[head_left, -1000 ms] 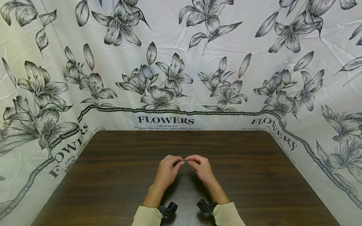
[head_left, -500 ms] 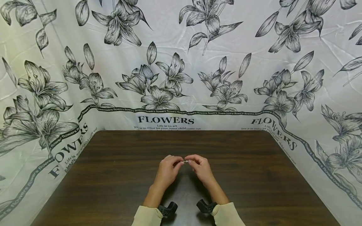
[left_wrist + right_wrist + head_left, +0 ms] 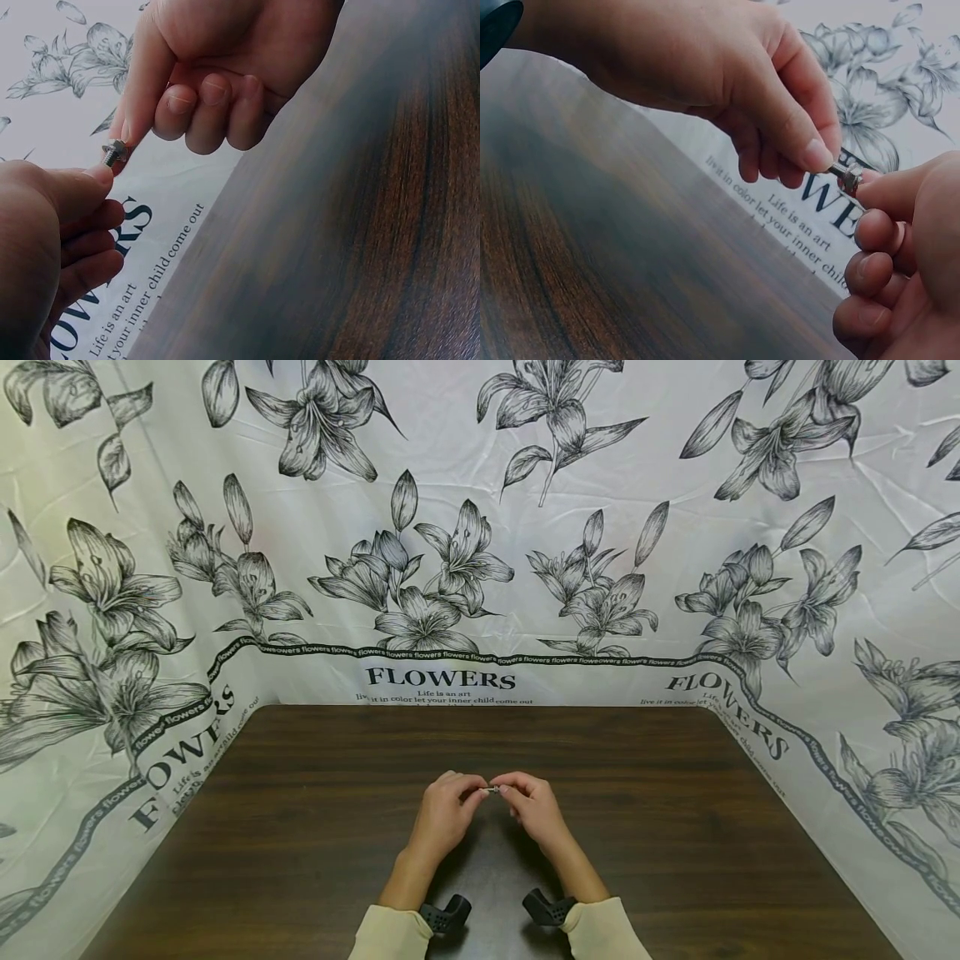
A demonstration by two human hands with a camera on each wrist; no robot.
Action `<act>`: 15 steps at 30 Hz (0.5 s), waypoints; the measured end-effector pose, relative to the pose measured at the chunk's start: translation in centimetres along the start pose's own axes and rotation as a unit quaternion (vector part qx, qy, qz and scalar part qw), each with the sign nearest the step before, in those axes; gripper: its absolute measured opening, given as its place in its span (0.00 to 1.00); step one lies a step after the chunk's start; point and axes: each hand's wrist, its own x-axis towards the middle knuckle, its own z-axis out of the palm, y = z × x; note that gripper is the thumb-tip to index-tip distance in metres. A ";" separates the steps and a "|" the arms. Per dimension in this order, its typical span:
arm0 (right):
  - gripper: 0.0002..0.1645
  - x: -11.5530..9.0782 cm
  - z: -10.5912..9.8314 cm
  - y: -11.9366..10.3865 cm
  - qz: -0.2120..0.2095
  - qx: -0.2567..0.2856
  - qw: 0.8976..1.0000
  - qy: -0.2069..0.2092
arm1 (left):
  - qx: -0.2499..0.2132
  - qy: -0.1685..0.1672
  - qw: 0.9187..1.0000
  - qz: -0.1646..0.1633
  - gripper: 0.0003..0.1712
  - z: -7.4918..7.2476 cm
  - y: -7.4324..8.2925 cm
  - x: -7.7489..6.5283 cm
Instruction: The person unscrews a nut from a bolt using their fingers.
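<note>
A small silver bolt is held between my two hands over the table, its threads showing in the left wrist view. My left hand pinches the threaded shank between thumb and forefinger. At the other end, the thumb and forefinger of my right hand pinch around a wider hex-shaped metal part on the bolt. Fingertips cover both ends of it. In the left wrist view the other fingers of the right hand are curled in below the pinch, around nothing.
A dark brown wood-grain table lies under both hands. White cloth printed with black flowers and lettering hangs around its back and sides. Black wrist devices sit by the pale sleeves.
Both hands stay in nearly the same place, still pinching the bolt. The metal between the fingertips shows brighter than one second ago. The head view has shifted very slightly.
</note>
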 end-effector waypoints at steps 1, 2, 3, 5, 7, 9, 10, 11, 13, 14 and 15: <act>0.09 0.0 0.0 0.0 -0.003 0.002 1.000 0.000 | 0.000 0.000 1.000 0.001 0.04 0.0 0.0 0.0; 0.09 0.0 0.0 0.0 -0.005 0.003 1.000 0.000 | 0.000 0.001 1.000 0.002 0.04 0.0 0.0 0.0; 0.09 -0.1 0.0 0.0 -0.008 0.004 1.000 0.000 | 0.000 0.001 1.000 0.003 0.04 0.0 0.0 0.0; 0.09 -0.1 0.0 0.0 -0.014 0.005 1.000 0.000 | 0.000 0.003 1.000 0.006 0.04 0.0 0.0 0.0; 0.09 -0.1 0.0 0.1 -0.023 0.004 1.000 -0.003 | 0.001 0.006 1.000 0.008 0.04 0.0 0.0 0.0; 0.09 -0.1 0.0 0.1 -0.034 0.004 0.999 -0.004 | 0.002 0.008 1.000 0.009 0.04 0.0 0.0 0.0; 0.09 -0.1 0.0 0.1 -0.039 0.004 0.999 -0.005 | 0.002 0.009 1.000 0.009 0.04 0.0 0.0 0.0; 0.09 -0.1 0.0 0.2 -0.044 0.003 0.999 -0.007 | 0.003 0.008 1.000 0.008 0.04 0.0 0.0 0.0; 0.09 -0.1 0.0 0.2 -0.051 0.003 0.999 -0.008 | 0.003 0.007 1.000 0.005 0.04 0.0 0.0 0.0; 0.09 -0.1 0.0 0.2 -0.053 0.004 0.999 -0.009 | 0.003 0.005 1.000 0.003 0.04 0.0 0.0 0.0; 0.09 -0.1 0.0 0.2 -0.055 0.004 0.998 -0.009 | 0.003 0.004 1.000 0.002 0.04 0.1 0.0 0.0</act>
